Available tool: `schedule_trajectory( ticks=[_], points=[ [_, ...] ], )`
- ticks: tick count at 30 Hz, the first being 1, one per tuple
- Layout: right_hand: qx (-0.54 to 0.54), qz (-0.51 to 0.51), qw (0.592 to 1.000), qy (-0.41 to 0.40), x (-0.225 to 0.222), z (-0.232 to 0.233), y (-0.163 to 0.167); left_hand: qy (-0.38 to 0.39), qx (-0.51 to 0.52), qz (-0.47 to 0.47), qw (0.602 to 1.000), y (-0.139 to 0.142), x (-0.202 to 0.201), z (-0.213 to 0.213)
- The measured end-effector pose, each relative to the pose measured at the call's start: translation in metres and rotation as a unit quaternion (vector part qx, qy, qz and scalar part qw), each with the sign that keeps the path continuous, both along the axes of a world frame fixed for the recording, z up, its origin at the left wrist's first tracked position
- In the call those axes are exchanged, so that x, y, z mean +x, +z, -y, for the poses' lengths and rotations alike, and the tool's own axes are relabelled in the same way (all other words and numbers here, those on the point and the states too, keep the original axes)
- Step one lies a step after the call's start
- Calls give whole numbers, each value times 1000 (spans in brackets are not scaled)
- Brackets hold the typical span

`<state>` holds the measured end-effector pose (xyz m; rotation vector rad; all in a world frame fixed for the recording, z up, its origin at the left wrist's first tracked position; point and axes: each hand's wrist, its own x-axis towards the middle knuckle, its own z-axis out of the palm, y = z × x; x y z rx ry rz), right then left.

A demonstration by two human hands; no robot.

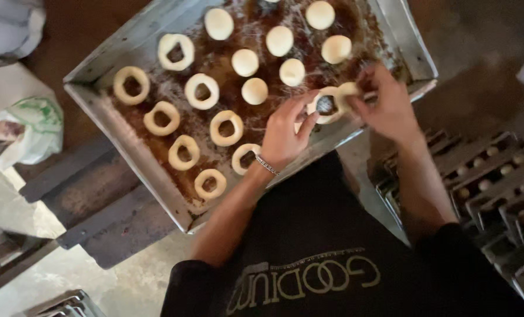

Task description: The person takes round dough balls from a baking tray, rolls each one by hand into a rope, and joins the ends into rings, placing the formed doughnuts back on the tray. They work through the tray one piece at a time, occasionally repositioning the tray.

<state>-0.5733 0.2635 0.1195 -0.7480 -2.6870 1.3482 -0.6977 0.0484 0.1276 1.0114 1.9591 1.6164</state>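
Person shaping a dough ring (326, 104) over a metal baking tray (127, 44).
L hand (284, 136) & R hand (385, 105) both pinch the ring at tray's near edge; approx. nine finished rings (163, 118) lie to the left, round dough balls (254, 91) behind.

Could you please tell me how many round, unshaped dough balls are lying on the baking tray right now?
7 dough balls: three along the far edge of the tray, four in its middle beside the rings. The hands hold another piece, and more may be cut off at the frame's top.
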Motion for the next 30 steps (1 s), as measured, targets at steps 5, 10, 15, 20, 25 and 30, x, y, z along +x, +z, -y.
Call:
schedule_trajectory(
  ticks=[5, 10, 15, 20, 25, 30],
  points=[
    [-157, -187, 970, 3, -11, 81, 11, 29, 64, 157, 985, 6, 7, 20],
    [-38, -243, 969, 2, -21, 116, 17, 109, 51, -33, 992, 20, 21, 40],
    [-189, -291, 937, 44, -12, 109, 8, 9, 171, 44, 984, 33, 23, 56],
    [-493, -309, 788, 201, 7, 99, 8, 197, 57, 8, 979, 22, -7, 64],
    [-572, -302, 753, 121, 15, 89, 12, 184, 99, -42, 977, 17, -14, 58],
    [-385, -424, 820, 12, 10, 64, 7, 61, 45, -78, 994, 9, -18, 38]
  ],
)
